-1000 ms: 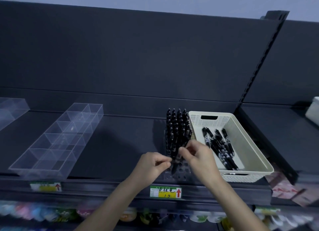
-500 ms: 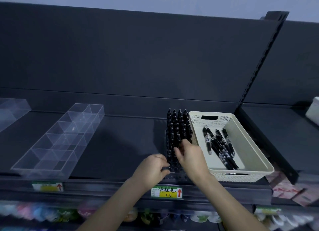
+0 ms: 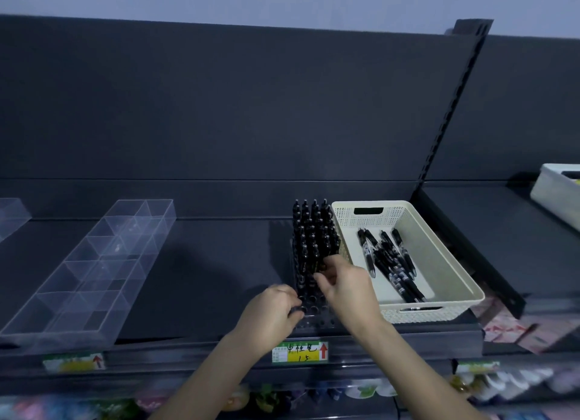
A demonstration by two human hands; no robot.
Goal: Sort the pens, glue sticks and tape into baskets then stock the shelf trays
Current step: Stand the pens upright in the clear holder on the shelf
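A clear pen tray (image 3: 314, 311) with rows of round holes stands on the dark shelf, its back rows filled with upright black pens (image 3: 314, 228). My left hand (image 3: 270, 316) grips the tray's front left corner. My right hand (image 3: 348, 288) reaches into the standing pens from the right and pinches a black pen (image 3: 320, 267) at the front of the filled rows. Right beside the tray sits a cream perforated basket (image 3: 423, 313) with several loose black pens (image 3: 389, 262) lying in it.
A clear divided tray (image 3: 94, 272) lies on the shelf to the left, with another clear tray (image 3: 12, 212) at the far left edge. A white basket (image 3: 555, 193) sits on the neighbouring shelf at right. A yellow price label (image 3: 299, 352) marks the shelf front.
A second ago both hands held a pen above the tray's front. My right hand has since moved back into the standing pens, and my left hand has dropped onto the tray's front corner.
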